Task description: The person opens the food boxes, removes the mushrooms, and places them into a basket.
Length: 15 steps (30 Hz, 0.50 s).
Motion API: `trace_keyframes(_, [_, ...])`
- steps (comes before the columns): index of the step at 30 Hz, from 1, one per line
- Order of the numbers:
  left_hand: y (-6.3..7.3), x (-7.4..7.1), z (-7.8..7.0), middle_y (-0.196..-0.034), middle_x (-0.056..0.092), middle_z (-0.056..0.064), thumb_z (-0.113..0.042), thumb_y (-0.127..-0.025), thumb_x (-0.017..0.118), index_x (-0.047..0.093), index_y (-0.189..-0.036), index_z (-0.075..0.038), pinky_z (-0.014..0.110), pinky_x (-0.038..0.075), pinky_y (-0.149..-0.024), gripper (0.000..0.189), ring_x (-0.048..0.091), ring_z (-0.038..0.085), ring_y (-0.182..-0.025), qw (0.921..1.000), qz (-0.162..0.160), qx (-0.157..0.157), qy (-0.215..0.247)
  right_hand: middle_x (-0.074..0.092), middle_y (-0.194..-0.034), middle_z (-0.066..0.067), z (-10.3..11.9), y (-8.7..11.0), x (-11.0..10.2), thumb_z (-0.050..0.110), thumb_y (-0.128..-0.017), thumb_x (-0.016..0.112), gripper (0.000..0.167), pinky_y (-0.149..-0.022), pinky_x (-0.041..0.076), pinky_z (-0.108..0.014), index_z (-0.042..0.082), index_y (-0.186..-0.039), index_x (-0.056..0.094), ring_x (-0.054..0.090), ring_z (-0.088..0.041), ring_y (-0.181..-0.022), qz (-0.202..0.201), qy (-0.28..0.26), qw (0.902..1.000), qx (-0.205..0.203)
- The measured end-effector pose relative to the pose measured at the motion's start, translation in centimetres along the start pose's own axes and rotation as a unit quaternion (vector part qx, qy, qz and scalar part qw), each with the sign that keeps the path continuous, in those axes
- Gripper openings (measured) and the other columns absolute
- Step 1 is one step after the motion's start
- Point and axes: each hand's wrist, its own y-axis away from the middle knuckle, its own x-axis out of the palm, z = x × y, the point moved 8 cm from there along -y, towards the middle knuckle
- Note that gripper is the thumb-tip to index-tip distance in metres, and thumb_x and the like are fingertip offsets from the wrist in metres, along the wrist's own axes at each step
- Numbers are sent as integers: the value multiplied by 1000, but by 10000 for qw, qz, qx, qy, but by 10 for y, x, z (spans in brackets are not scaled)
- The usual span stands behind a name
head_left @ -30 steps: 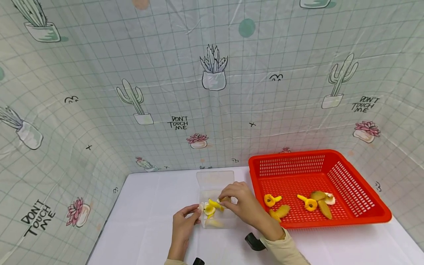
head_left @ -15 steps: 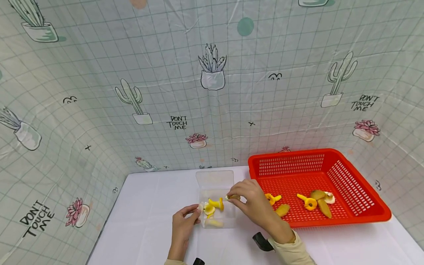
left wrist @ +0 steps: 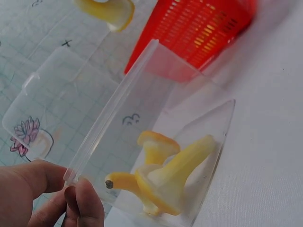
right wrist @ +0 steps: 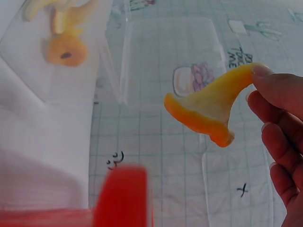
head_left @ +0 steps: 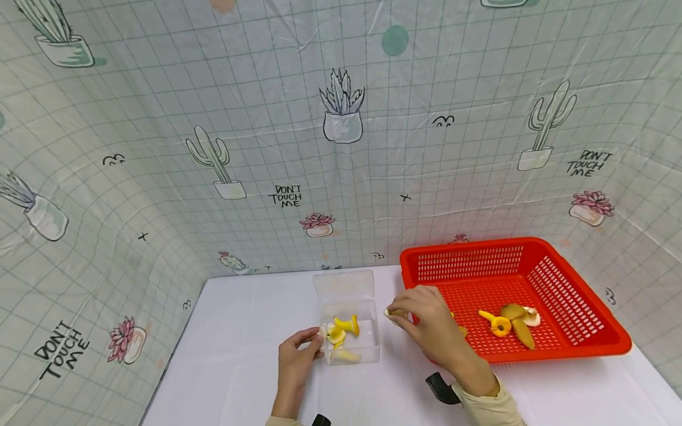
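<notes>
My right hand pinches a yellow trumpet-shaped mushroom by its narrow stem end, its flared cap hanging free in the right wrist view. In the head view this hand is between the clear plastic box and the red basket, hiding most of the mushroom. With thumb and fingers my left hand pinches the box's left rim. Inside the box lie several yellow mushrooms, pale on their sides. The box's lid stands open at the back.
In the basket rest a yellow mushroom, brown mushroom pieces and a white piece; my right hand covers others at its left side. A white cloth covers the table. A cactus-print sheet hangs behind.
My right hand has moved right with its mushroom, from over the box to the basket's left edge. One yellow mushroom in the box has shifted position. My left hand stays at the rim.
</notes>
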Motion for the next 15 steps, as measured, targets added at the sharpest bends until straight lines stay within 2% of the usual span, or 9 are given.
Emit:
trace_keyframes(8, [2,1,0,-98,65,12,4,-92,71,72,-116,13,19,58,-60,25,61,9,-64,9999,-41,-83,-98,76,-91,3,-20,10,-32,-4,-68,95,30,-84,42,-34,12,-90,81,66,-18,-89,-265,375,9981,399])
trace_keyframes(15, [-2,1,2,-96,63,8,5,-91,70,69,-118,15,18,57,-59,29,58,8,-62,9999,114,-24,48,76,-91,-2,-41,18,-63,-9,-69,92,30,-85,40,-40,8,-89,79,63,-22,-89,-462,669,9929,873])
